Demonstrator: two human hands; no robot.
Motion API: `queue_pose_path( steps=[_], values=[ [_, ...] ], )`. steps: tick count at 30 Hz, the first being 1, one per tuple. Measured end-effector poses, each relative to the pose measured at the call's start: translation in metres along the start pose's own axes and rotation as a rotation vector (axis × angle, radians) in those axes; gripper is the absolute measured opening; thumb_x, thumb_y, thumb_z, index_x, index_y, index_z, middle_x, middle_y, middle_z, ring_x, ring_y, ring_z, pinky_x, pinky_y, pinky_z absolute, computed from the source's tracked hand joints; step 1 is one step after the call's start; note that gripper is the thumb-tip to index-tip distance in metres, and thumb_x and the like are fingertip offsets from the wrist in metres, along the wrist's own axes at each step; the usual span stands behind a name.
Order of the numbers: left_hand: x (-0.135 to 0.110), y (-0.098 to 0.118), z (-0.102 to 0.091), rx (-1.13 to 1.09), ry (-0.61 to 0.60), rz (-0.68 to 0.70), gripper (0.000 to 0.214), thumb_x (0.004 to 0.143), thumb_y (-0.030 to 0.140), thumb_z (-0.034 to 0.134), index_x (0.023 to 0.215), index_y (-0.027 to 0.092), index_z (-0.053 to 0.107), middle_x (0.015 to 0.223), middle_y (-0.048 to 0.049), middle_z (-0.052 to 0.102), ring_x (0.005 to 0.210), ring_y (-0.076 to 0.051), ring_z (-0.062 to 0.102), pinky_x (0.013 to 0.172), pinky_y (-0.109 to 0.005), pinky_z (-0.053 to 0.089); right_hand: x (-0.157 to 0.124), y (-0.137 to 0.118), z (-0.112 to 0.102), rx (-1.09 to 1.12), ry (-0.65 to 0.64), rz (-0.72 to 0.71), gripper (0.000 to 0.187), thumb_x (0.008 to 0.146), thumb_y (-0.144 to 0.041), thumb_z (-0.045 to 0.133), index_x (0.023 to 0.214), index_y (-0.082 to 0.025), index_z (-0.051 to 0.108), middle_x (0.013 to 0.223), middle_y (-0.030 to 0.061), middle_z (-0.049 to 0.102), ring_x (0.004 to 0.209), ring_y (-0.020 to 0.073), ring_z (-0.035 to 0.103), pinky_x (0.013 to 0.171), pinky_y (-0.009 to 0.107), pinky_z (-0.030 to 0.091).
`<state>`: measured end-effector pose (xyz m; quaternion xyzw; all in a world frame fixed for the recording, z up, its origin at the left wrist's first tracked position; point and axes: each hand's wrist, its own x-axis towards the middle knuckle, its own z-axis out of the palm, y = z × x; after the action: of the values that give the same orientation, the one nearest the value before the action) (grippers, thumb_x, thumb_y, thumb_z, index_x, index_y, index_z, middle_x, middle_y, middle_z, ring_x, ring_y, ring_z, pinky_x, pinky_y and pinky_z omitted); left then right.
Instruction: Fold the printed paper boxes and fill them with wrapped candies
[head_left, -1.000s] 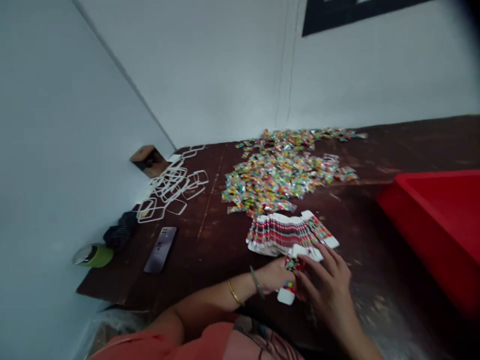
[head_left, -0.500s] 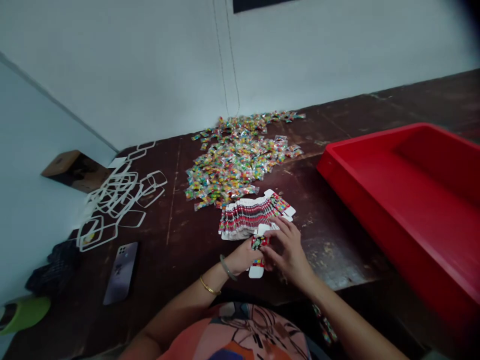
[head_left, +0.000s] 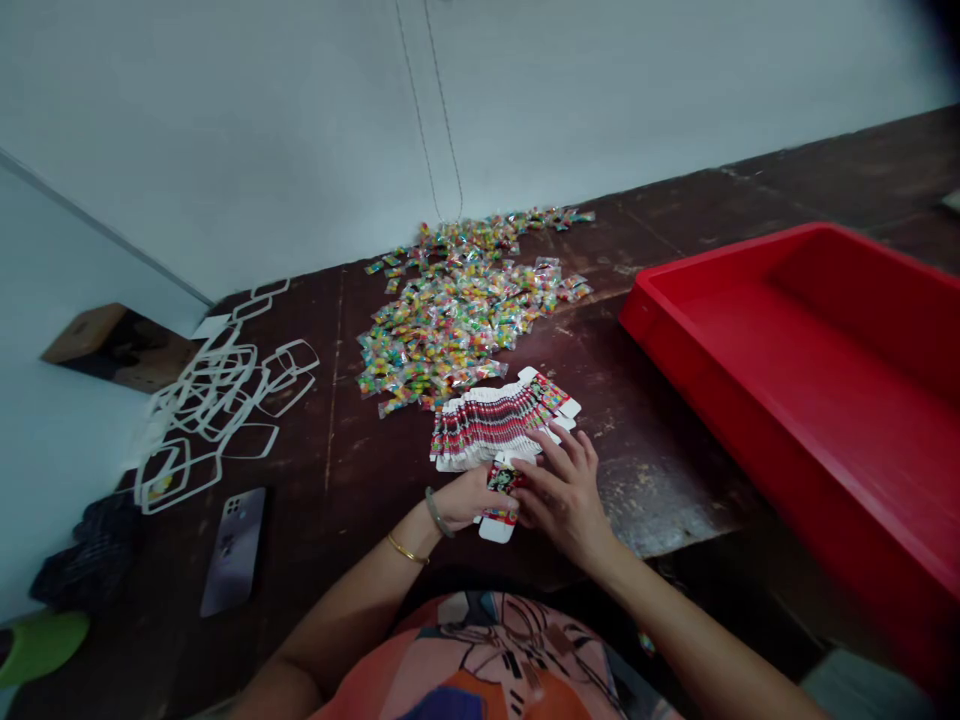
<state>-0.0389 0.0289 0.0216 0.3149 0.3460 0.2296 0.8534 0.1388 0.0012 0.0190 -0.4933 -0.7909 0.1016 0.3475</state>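
Between my hands is a small printed carton [head_left: 501, 482], red and black with white end flaps spread out. My left hand [head_left: 466, 496] grips its left side, thumb across the front. My right hand [head_left: 568, 497] is at the carton's right side, thumb and fingers against its edge and upper flap. Just beyond, a fanned row of flat printed cartons [head_left: 495, 425] lies on the table, close to my right fingertips. Behind that row spreads a heap of small clear packets of colourful candy [head_left: 450, 330].
A big red tray [head_left: 720, 400] stands on the right. To the left lie tangled white loops [head_left: 217, 400], a phone [head_left: 234, 550], a cardboard box [head_left: 124, 345], a dark bundled cloth [head_left: 90, 550] and a green object [head_left: 45, 645]. The dark table [head_left: 322, 560] meets a wall behind.
The whole view has shifted slightly. Both hands still hold the same carton; my right fingers have moved a little over its upper flap.
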Motion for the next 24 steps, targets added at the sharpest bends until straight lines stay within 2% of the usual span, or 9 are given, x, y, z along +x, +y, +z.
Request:
queue_pose_path(
  steps=[3,4,8,9,11,13,16,19,24],
  values=[
    [0.005,-0.006,0.008,-0.067,0.056,0.006,0.048,0.055,0.008,0.072,0.102,0.012,0.061,0.077,-0.0046,0.068,0.061,-0.015,0.062,0.063,-0.027,0.049,0.001,0.002,-0.003,0.075,-0.018,-0.097,0.014,0.083,-0.021,0.058,0.084,-0.031,0.069,0.135,-0.0035,0.050,0.133,0.0290,0.031,0.108,0.057,0.018],
    [0.006,-0.006,0.010,-0.065,0.091,0.023,0.046,0.055,0.007,0.070,0.100,0.012,0.061,0.076,-0.0046,0.068,0.060,-0.014,0.062,0.061,-0.026,0.048,0.002,0.003,-0.003,0.086,-0.021,-0.110,0.016,0.083,-0.019,0.057,0.084,-0.031,0.068,0.134,-0.0034,0.051,0.132,0.0283,0.033,0.108,0.056,0.019],
    [0.009,-0.002,0.013,0.067,0.178,0.088,0.046,0.056,0.004,0.063,0.101,0.012,0.060,0.076,-0.0018,0.067,0.060,-0.013,0.060,0.061,-0.025,0.047,0.006,0.006,-0.003,0.031,0.022,-0.008,0.031,0.086,-0.021,0.054,0.116,-0.030,0.058,0.138,0.0051,0.046,0.130,0.0270,0.036,0.107,0.055,0.023],
    [0.009,0.000,0.013,0.113,0.189,0.103,0.047,0.056,0.004,0.062,0.103,0.013,0.059,0.077,-0.0012,0.067,0.061,-0.013,0.060,0.062,-0.026,0.047,0.007,0.005,-0.003,0.011,0.017,0.000,0.033,0.087,-0.021,0.053,0.119,-0.030,0.057,0.138,0.0051,0.046,0.130,0.0270,0.036,0.107,0.055,0.022],
    [0.007,0.005,0.012,0.197,0.233,0.153,0.049,0.057,0.004,0.061,0.105,0.013,0.059,0.080,-0.0011,0.067,0.067,-0.014,0.060,0.065,-0.027,0.048,0.008,0.002,-0.002,-0.001,-0.022,-0.018,0.027,0.087,-0.020,0.053,0.110,-0.033,0.061,0.136,0.0018,0.049,0.130,0.0273,0.035,0.107,0.057,0.018],
    [0.005,0.009,0.011,0.265,0.285,0.217,0.052,0.058,0.003,0.060,0.108,0.014,0.058,0.087,-0.0015,0.067,0.076,-0.016,0.060,0.071,-0.027,0.048,0.006,-0.002,-0.001,0.040,-0.057,-0.024,0.020,0.088,-0.021,0.052,0.099,-0.031,0.064,0.136,0.0011,0.049,0.130,0.0271,0.035,0.107,0.056,0.019],
    [0.001,0.013,0.011,0.316,0.271,0.240,0.059,0.058,0.002,0.062,0.115,0.016,0.055,0.092,-0.0019,0.067,0.079,-0.015,0.060,0.074,-0.028,0.048,0.005,-0.003,-0.002,0.084,-0.052,0.006,0.024,0.089,-0.023,0.051,0.111,-0.026,0.059,0.141,0.0066,0.042,0.129,0.0266,0.037,0.106,0.053,0.024],
    [-0.002,0.010,0.011,0.272,0.236,0.172,0.063,0.060,0.009,0.069,0.119,0.016,0.051,0.089,-0.0027,0.066,0.069,-0.014,0.060,0.069,-0.029,0.050,0.006,-0.001,-0.003,0.009,-0.027,-0.011,0.035,0.087,-0.025,0.055,0.122,-0.027,0.053,0.139,0.0076,0.045,0.130,0.0280,0.036,0.107,0.055,0.021],
    [0.000,0.002,0.012,0.158,0.235,0.131,0.068,0.059,0.016,0.074,0.123,0.016,0.048,0.085,-0.0027,0.065,0.059,-0.013,0.060,0.061,-0.028,0.051,0.005,0.003,-0.001,0.041,0.045,-0.089,0.027,0.085,-0.022,0.058,0.111,-0.028,0.060,0.133,0.0048,0.052,0.129,0.0280,0.036,0.107,0.056,0.019]
  ],
)
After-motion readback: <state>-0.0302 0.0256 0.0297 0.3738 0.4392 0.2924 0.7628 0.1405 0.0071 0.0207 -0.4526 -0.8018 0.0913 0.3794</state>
